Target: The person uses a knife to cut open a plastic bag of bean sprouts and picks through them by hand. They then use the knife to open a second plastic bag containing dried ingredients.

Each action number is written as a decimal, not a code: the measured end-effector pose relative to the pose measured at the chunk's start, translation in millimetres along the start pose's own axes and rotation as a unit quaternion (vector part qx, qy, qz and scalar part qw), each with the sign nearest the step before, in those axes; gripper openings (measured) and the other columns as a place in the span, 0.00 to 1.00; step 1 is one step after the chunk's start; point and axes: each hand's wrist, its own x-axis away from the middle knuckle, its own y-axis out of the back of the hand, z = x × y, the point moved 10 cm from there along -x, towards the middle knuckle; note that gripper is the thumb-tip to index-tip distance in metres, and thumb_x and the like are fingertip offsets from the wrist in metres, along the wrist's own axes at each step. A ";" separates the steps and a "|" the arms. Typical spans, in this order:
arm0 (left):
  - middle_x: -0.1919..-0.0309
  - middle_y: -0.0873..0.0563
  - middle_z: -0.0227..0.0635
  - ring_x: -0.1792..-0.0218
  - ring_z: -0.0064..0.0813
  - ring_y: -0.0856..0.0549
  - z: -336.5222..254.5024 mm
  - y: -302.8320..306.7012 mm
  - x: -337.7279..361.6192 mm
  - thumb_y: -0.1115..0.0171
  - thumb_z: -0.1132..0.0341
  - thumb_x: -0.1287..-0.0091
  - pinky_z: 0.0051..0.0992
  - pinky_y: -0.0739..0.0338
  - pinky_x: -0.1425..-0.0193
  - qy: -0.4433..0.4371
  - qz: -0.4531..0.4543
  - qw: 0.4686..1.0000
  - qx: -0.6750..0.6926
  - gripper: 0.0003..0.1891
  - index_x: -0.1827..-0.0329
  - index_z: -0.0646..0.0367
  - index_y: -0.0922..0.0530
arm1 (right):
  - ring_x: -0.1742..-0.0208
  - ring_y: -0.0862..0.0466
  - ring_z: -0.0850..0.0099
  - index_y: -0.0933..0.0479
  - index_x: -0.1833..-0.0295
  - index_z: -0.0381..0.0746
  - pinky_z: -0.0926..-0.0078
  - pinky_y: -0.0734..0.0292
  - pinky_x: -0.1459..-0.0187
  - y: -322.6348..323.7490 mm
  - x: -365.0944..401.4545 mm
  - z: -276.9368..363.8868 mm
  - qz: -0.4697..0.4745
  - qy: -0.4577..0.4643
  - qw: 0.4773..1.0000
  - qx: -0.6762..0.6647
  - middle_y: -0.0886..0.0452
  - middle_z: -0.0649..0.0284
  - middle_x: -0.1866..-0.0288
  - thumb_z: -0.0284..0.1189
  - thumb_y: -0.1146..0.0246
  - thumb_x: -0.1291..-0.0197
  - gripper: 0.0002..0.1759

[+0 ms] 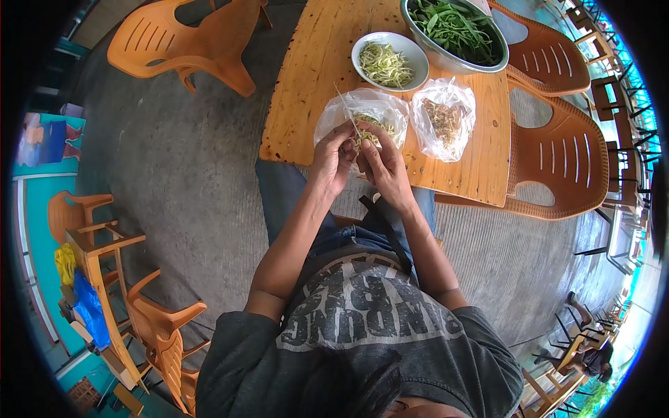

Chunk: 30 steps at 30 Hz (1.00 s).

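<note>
- The left hand (333, 164) is curled nearly closed. Its fingertips are bunched together and pinched on the lower end of a thin pale sprout (346, 110).
- The right hand (383, 167) is closed in the same way. Its thumb and forefinger are drawn in tight and meet the left hand's fingertips on the same sprout.
- The two hands are pressed together at the fingertips, with no gap showing between them.
- The sprout rises from the pinch as one slender strand, leaning away to the person's left. It crosses in front of the clear plastic bag (362, 111).
- Both hands hover at the near edge of the wooden desk (306, 83), just over the mouth of that bag, which holds a small heap of sprouts.
- Both forearms reach forward from the body with bent elbows and converge toward the hands. The wrists are raised off the desk and the backs of the hands face the camera.
- A second plastic bag (444, 118) lies just beside the first, on the person's right, with brownish scraps inside.
- Farther along the desk stands a white bowl (390, 63) filled with pale sprouts. Next to it is a metal basin (453, 31) of green leaves.
- An orange plastic chair (557, 153) stands to the right of the desk, and another (188, 49) is on the bare floor to the left.
</note>
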 end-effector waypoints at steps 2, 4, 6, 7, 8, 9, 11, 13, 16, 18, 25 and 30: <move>0.79 0.26 0.19 0.79 0.11 0.28 -0.1 -1.0 2.1 0.38 0.64 0.33 0.15 0.30 0.75 -0.009 -0.007 1.000 -0.013 0.05 0.61 0.54 0.19 | 0.74 0.34 0.86 0.33 0.36 0.43 0.87 0.41 0.74 1.0 0.3 0.8 -0.006 0.000 1.000 -0.002 0.30 0.73 0.76 0.34 0.48 0.28 0.18; 0.78 0.26 0.19 0.78 0.11 0.28 0.0 -1.7 3.0 0.38 0.64 0.33 0.14 0.30 0.74 -0.019 -0.007 0.999 -0.033 0.05 0.61 0.55 0.19 | 0.75 0.35 0.86 0.33 0.38 0.43 0.87 0.42 0.75 1.9 0.3 0.5 -0.011 0.001 1.000 -0.006 0.31 0.73 0.77 0.34 0.48 0.28 0.16; 0.77 0.25 0.20 0.76 0.11 0.28 1.8 -0.6 2.7 0.39 0.65 0.33 0.13 0.30 0.73 -0.030 0.000 0.998 -0.061 0.05 0.60 0.55 0.19 | 0.76 0.36 0.86 0.32 0.39 0.43 0.88 0.43 0.76 4.2 -0.5 -4.4 -0.027 -0.002 0.999 -0.028 0.31 0.74 0.77 0.35 0.48 0.28 0.16; 0.76 0.25 0.20 0.75 0.11 0.28 2.5 -0.7 3.2 0.39 0.65 0.33 0.13 0.30 0.73 -0.038 -0.002 0.997 -0.065 0.05 0.60 0.55 0.19 | 0.76 0.37 0.87 0.32 0.40 0.43 0.88 0.44 0.77 5.7 -0.8 -6.4 -0.035 -0.004 0.999 -0.040 0.31 0.74 0.77 0.35 0.48 0.28 0.15; 0.75 0.24 0.21 0.74 0.11 0.27 3.8 -1.3 4.1 0.39 0.65 0.33 0.14 0.30 0.72 -0.045 -0.004 0.997 -0.068 0.06 0.60 0.56 0.19 | 0.77 0.37 0.87 0.32 0.40 0.42 0.88 0.44 0.78 6.5 -0.7 -8.1 -0.038 -0.012 0.998 -0.045 0.31 0.74 0.77 0.36 0.48 0.28 0.15; 0.74 0.23 0.21 0.73 0.11 0.27 3.6 -1.3 4.6 0.40 0.65 0.33 0.14 0.30 0.72 -0.053 -0.006 0.996 -0.071 0.06 0.60 0.56 0.19 | 0.78 0.38 0.87 0.33 0.40 0.42 0.88 0.45 0.78 7.4 -1.1 -9.4 -0.041 -0.019 0.998 -0.049 0.32 0.74 0.77 0.36 0.48 0.28 0.16; 0.72 0.22 0.22 0.72 0.11 0.27 0.0 4.9 4.8 0.40 0.65 0.33 0.14 0.31 0.71 -0.060 -0.028 0.996 -0.057 0.06 0.60 0.56 0.20 | 0.79 0.38 0.87 0.32 0.41 0.41 0.87 0.46 0.80 11.0 -1.0 -9.4 -0.055 -0.033 0.997 -0.045 0.32 0.74 0.78 0.38 0.47 0.29 0.17; 0.71 0.21 0.24 0.72 0.12 0.27 -8.5 9.5 7.9 0.40 0.65 0.34 0.15 0.32 0.70 -0.066 -0.040 0.996 -0.036 0.05 0.61 0.56 0.21 | 0.79 0.38 0.87 0.31 0.42 0.39 0.86 0.46 0.80 18.8 0.5 -4.4 -0.076 -0.048 0.996 -0.028 0.32 0.74 0.79 0.40 0.46 0.30 0.19; 0.70 0.20 0.28 0.72 0.14 0.27 -31.8 15.0 16.9 0.42 0.66 0.35 0.16 0.33 0.69 -0.079 -0.016 0.997 -0.001 0.05 0.63 0.57 0.24 | 0.80 0.35 0.86 0.27 0.46 0.36 0.84 0.44 0.81 35.0 -3.6 -3.7 -0.054 -0.080 0.988 0.120 0.30 0.73 0.81 0.42 0.43 0.31 0.20; 0.67 0.20 0.32 0.72 0.17 0.27 -47.7 18.5 24.3 0.43 0.65 0.35 0.18 0.32 0.68 -0.097 0.031 0.995 0.017 0.06 0.62 0.57 0.26 | 0.82 0.30 0.80 0.21 0.57 0.33 0.77 0.39 0.80 48.0 -6.5 4.4 -0.087 -0.038 0.961 0.260 0.26 0.66 0.83 0.41 0.37 0.38 0.19; 0.68 0.22 0.38 0.74 0.22 0.27 -48.5 43.5 36.8 0.55 0.61 0.34 0.21 0.33 0.68 -0.087 0.095 0.990 0.058 0.08 0.67 0.55 0.32 | 0.75 0.19 0.55 0.20 0.65 0.35 0.63 0.26 0.70 33.0 -19.6 24.7 -0.095 0.050 0.861 0.497 0.21 0.52 0.78 0.37 0.34 0.46 0.14; 0.70 0.21 0.36 0.77 0.21 0.28 -46.5 61.5 38.5 0.56 0.60 0.33 0.20 0.34 0.70 -0.098 0.066 0.992 0.054 0.09 0.67 0.54 0.31 | 0.68 0.18 0.51 0.20 0.64 0.37 0.58 0.23 0.64 -9.6 -29.8 7.4 -0.028 0.088 0.851 0.516 0.19 0.50 0.73 0.35 0.35 0.48 0.12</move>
